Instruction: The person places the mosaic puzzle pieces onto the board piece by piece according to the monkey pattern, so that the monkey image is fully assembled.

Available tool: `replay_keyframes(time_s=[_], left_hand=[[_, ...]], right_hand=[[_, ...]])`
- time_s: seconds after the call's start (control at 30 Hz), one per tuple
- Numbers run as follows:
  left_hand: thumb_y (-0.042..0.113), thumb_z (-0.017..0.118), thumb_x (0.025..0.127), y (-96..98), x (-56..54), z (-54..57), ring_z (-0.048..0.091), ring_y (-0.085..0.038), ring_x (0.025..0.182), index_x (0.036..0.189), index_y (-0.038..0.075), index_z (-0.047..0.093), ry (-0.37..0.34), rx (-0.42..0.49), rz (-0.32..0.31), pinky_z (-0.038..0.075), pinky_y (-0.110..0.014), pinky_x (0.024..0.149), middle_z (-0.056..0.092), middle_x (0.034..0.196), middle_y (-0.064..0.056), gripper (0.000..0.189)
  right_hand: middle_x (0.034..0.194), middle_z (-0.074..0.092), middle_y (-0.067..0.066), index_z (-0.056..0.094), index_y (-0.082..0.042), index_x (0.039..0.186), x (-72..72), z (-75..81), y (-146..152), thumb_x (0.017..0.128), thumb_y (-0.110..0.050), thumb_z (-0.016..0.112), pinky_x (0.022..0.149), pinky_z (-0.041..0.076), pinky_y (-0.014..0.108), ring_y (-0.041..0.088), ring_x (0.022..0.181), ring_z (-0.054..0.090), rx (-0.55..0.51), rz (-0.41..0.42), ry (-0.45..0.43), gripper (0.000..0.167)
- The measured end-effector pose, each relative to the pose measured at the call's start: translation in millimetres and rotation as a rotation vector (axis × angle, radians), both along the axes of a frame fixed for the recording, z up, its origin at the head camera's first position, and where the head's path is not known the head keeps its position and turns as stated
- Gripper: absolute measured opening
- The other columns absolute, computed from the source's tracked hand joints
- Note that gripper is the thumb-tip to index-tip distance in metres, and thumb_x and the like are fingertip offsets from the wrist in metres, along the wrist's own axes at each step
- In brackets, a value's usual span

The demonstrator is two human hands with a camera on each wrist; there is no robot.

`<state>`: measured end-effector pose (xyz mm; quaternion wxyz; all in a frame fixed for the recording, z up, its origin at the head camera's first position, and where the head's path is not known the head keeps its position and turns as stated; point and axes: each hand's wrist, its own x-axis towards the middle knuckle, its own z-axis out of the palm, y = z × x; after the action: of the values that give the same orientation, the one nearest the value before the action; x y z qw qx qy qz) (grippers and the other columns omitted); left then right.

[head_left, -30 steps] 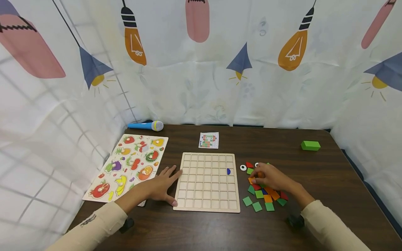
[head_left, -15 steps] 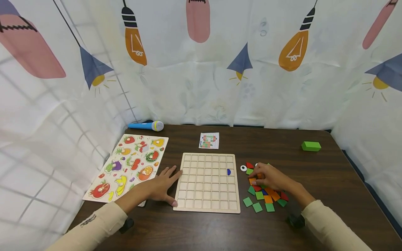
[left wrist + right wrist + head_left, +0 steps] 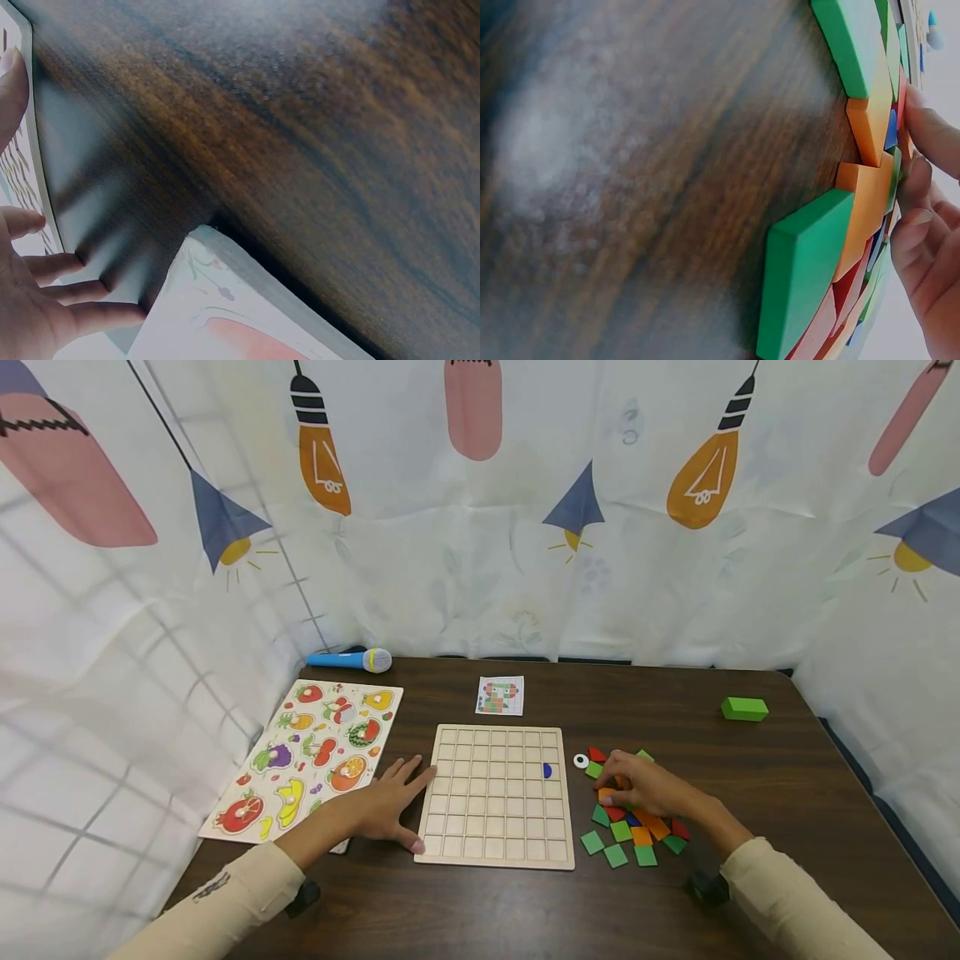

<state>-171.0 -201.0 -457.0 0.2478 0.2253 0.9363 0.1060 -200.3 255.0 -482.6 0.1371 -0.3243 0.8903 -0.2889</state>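
Note:
My left hand [image 3: 382, 803] lies with its fingers spread along the left side of a pale wooden grid board [image 3: 495, 866]. Its thumb presses the near left corner, and fingertips touch the left edge. One cell toward the board's right holds a dark blue half-round piece [image 3: 547, 771]. Right of the board, my right hand [image 3: 647, 783] is over a pile of coloured tiles, its thumb and index finger pinching an orange tile [image 3: 604, 795]. Green tiles [image 3: 616, 856], red ones [image 3: 678, 829] and other orange ones lie around it; the hand hides part of the pile. A white ring [image 3: 581, 761] lies beside it.
A small pattern card [image 3: 499, 696] lies behind the board. At the left is a fruit puzzle board [image 3: 315, 777], with a blue toy microphone [image 3: 348, 660] beyond it. A green block [image 3: 745, 709] sits far right. A printed curtain [image 3: 480, 568] surrounds the table.
The right hand's fingers shift slightly among the tiles; the orange tile slides a little right. A green tile near the ring shifts slightly, and a second ring becomes hidden. The left hand stays still.

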Motion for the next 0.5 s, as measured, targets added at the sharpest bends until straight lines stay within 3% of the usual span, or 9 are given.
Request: replay_keyframes(time_s=[0.23,0.5], left_hand=[[0.060,0.082,0.073,0.3,1.1,1.6,0.014,-0.051,0.151,0.161,0.013,0.022,0.004,0.003,0.000,0.032,-0.065,0.112,0.013,0.166,-0.024,0.116],[0.059,0.082,0.073,0.8,1.7,3.0,0.015,-0.051,0.151,0.161,0.013,0.022,0.005,0.004,0.000,0.032,-0.065,0.112,0.013,0.166,-0.024,0.116]], right_hand=[[0.088,0.058,-0.007,0.065,-0.015,0.104,2.1,4.6,-2.6,0.095,-0.022,0.071,0.065,0.046,0.023,0.005,0.074,0.050,0.003,0.016,-0.036,0.013],[0.078,0.056,-0.008,0.063,-0.014,0.106,5.4,1.2,-9.8,0.096,-0.022,0.070,0.059,0.043,0.022,0.004,0.065,0.049,-0.012,-0.037,-0.029,0.014]])
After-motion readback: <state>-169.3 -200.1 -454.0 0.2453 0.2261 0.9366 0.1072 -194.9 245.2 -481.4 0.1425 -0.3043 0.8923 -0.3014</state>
